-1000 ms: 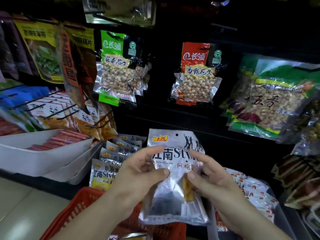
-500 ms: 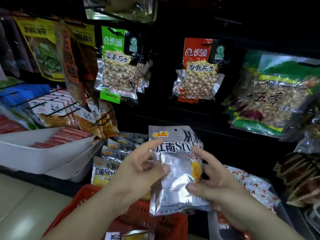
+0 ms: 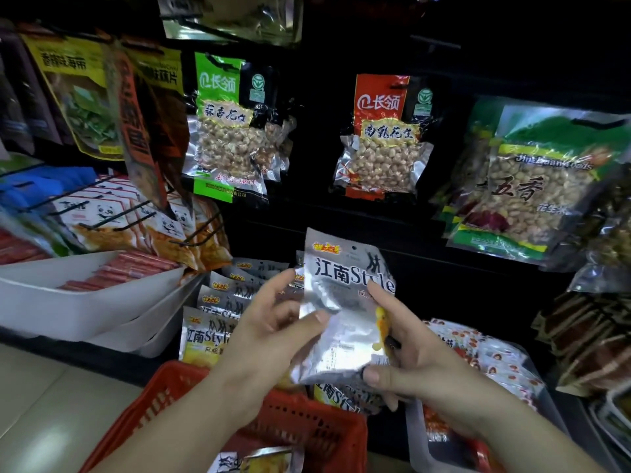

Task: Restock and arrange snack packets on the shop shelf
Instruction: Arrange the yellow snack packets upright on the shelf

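Between the two grips, left hand (image 3: 273,322) and right hand (image 3: 413,367) both pinched on the silver snack packets (image 3: 341,264), they sit higher than a second ago with a back-facing pack (image 3: 345,346) now in front, so likely still squaring up before joining the matching row (image 3: 218,302) just left.

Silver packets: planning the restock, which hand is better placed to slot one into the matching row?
Probably left: the left hand pinches the silver packets beside the matching row; the right hand grips farther off.

The silver packet (image 3: 345,268) reads "江南Style"; the red peanut bag (image 3: 380,138) reads "长领".
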Demonstrator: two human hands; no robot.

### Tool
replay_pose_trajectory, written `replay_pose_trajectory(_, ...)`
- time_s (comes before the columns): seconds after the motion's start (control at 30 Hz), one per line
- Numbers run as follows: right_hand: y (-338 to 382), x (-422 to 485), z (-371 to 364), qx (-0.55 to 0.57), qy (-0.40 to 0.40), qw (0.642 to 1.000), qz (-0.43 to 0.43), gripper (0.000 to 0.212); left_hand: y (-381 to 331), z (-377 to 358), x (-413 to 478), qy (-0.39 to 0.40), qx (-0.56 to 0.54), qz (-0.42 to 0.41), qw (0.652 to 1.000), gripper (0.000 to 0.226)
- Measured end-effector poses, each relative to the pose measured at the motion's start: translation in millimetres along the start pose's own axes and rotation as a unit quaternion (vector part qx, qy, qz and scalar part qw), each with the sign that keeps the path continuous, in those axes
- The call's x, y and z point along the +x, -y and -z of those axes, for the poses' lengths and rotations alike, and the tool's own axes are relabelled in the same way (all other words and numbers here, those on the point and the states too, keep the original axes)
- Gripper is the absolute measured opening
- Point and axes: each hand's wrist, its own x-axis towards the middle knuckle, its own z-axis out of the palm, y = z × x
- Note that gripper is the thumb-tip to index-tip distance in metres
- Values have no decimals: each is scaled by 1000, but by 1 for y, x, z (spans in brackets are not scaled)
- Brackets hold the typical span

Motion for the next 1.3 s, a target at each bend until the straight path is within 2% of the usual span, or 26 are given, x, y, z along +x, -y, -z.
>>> replay_pose_trajectory(0.07, -2, 0, -2, -15, 19, 1000, -7, 103, 5, -5, -1, -6, 6, -24, 1000, 69)
replay_pose_trajectory(0.1, -5, 0, -4, -45, 3, 999, -12, 101, 9, -5, -2, -6, 35, -44, 998, 71)
replay_pose_trajectory(0.2, -7, 1, -15, -221, -134, 966, 26, 86, 11, -8, -11, -7, 158, -114, 981, 87)
replay_pose_trajectory(0.23, -5, 0, -20, -229, -175, 956, 56, 76, 11, -9, -15, -9, 193, -120, 974, 90)
replay_pose_trajectory(0.33, 3, -7, -46, -115, -196, 967, 114, 45, 4, -17, -31, -11, 256, -149, 955, 87)
replay_pose_trajectory(0.43, 9, -15, -68, -35, -189, 972, 138, 30, 6, -24, -46, 8, 344, -207, 916, 84)
replay_pose_trajectory(0.47, 8, -14, -71, -29, -206, 968, 136, 26, 7, -27, -52, 34, 338, -206, 918, 84)
replay_pose_trajectory(0.53, 10, -12, -70, -12, -243, 962, 122, 19, 7, -33, -61, 95, 239, -150, 955, 85)
replay_pose_trajectory(0.6, 12, -11, -70, 21, -273, 955, 112, 13, 7, -32, -63, 99, 148, -127, 976, 80)
replay_pose_trajectory(0.63, 11, -11, -68, 35, -276, 954, 109, 11, 8, -28, -60, 62, 148, -138, 977, 75)
replay_pose_trajectory(0.7, 9, -11, -67, 65, -263, 957, 104, 26, 9, -16, -52, -16, 177, -157, 971, 68)
replay_pose_trajectory(0.73, 8, -9, -66, 89, -256, 957, 100, 33, 10, -10, -49, -24, 168, -143, 975, 68)
replay_pose_trajectory(0.8, 10, -8, -62, 126, -261, 954, 79, 35, 12, 0, -44, 24, 89, -49, 995, 77)
replay_pose_trajectory(0.87, 10, -4, -59, 114, -292, 947, 71, 30, 11, 4, -43, 98, 47, 14, 994, 86)
replay_pose_trajectory(0.9, 10, -2, -57, 82, -323, 940, 78, 34, 14, 5, -42, 108, 59, 9, 992, 86)
replay_pose_trajectory(0.93, 9, -1, -54, 45, -348, 932, 93, 48, 16, 5, -42, 104, 73, -8, 992, 83)
replay_pose_trajectory(0.97, 8, 0, -51, 10, -356, 928, 111, 63, 15, 4, -41, 93, 89, -24, 991, 79)
replay_pose_trajectory(1.0, 6, 1, -47, -26, -348, 929, 122, 68, 13, 2, -41, 84, 100, -31, 991, 76)
replay_pose_trajectory(1.13, 6, 4, -37, -90, -278, 951, 96, 45, 20, 3, -27, 68, 133, -35, 988, 72)
replay_pose_trajectory(1.3, 6, 26, -12, -65, -224, 972, 19, 54, 35, -1, 17, 114, 195, -31, 974, 72)
